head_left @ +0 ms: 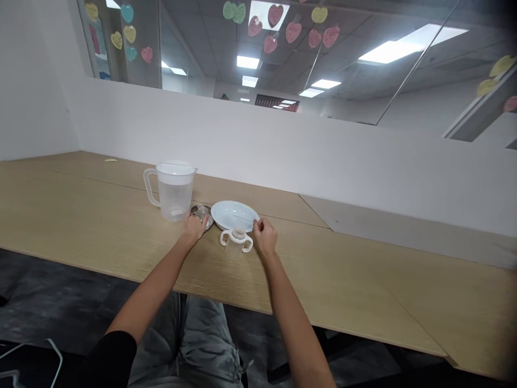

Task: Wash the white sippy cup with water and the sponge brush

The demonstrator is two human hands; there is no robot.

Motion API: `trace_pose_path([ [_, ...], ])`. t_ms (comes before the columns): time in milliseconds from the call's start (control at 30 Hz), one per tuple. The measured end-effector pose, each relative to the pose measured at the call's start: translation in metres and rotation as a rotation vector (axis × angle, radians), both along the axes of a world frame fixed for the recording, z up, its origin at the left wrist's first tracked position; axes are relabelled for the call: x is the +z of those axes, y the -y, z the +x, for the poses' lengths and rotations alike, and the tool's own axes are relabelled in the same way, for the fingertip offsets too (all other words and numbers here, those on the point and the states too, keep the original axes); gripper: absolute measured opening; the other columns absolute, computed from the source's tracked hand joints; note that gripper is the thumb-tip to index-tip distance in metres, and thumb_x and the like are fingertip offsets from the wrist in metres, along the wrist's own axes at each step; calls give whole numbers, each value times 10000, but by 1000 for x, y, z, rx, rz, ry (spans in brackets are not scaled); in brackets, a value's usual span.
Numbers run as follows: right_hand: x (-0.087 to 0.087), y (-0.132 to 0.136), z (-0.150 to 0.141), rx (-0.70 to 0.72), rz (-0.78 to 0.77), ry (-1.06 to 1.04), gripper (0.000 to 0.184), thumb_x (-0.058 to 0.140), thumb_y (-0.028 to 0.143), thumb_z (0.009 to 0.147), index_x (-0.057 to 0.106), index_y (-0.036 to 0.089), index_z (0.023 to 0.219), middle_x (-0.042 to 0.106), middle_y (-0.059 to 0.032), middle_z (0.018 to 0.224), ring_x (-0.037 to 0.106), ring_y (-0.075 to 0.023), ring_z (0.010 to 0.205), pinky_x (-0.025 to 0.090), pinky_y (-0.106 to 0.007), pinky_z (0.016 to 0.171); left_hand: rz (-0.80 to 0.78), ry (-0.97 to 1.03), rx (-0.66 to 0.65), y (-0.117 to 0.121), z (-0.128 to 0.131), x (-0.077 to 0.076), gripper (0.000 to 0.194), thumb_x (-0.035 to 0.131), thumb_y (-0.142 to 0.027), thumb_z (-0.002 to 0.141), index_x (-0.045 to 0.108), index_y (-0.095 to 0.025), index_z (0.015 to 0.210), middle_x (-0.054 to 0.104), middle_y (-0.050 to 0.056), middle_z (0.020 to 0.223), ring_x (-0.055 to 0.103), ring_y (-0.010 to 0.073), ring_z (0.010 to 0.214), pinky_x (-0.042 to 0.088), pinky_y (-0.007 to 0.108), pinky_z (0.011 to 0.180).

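My left hand [194, 227] has its fingers curled over the near edge of a small round metal dish [201, 215], and a small clear object sits on the dish. Just behind that hand stands a clear plastic pitcher [173, 196] with a white lid and a handle on its left. My right hand [264, 235] pinches the right rim of a white oval plate [233, 215]. Between my hands, nearer to me, stands a clear two-handled cup [237, 243] with white handles.
All of this stands on a light wooden table [89, 215] against a white partition [226, 140]. A small pale scrap [110, 160] lies at the far left. Glass above the partition carries heart-shaped paper notes [274, 16]. A grey panel [383, 226] adjoins the table at right.
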State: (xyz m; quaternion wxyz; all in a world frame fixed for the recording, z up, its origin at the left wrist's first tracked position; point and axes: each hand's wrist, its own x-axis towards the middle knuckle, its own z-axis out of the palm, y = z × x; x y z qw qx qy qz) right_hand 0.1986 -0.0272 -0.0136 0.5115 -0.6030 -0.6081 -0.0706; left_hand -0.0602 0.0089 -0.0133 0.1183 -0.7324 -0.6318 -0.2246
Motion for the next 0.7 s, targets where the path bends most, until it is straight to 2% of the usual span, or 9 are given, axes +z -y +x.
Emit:
trace_pose_path([
  [167,0,0,-1,2,25,12,329,409,437,854,411,200,625,399,41,565,338,-101,534,239,-237,557,49,-22,35,0,-1,-1,605,299,-475,951,693,-112,672,676,179,727,630,276,844,407,422,890],
  [267,0,0,-1,-3,34,19,327,412,430,853,410,199,620,401,42,563,337,-100,532,240,-238,557,164,12,72,2,-2,0,535,362,-477,934,698,-127,711,680,159,748,602,270,867,406,418,849],
  [367,-1,-1,0,2,38,23,324,415,424,848,408,201,612,405,40,561,343,-103,530,245,-241,553,297,96,55,4,-4,5,434,410,-409,923,699,-131,756,682,160,773,573,287,905,393,441,843],
  [467,-1,-1,0,3,39,20,314,420,412,841,406,202,608,406,39,560,346,-103,529,247,-243,553,374,224,-34,7,-6,12,337,404,-287,918,696,-120,919,692,166,931,560,293,969,393,459,882],
  [567,0,0,-1,4,32,22,306,423,399,844,414,200,611,416,37,567,345,-103,531,249,-242,554,412,371,-171,11,-4,19,337,374,-180,906,652,-121,1086,650,149,1141,561,275,1050,416,442,941],
  [700,0,-1,-2,2,39,32,305,422,387,852,423,199,611,425,34,569,345,-103,534,248,-243,556,454,495,-345,16,5,22,346,365,-166,917,617,-152,1153,624,104,1213,568,220,1130,437,375,1011],
])
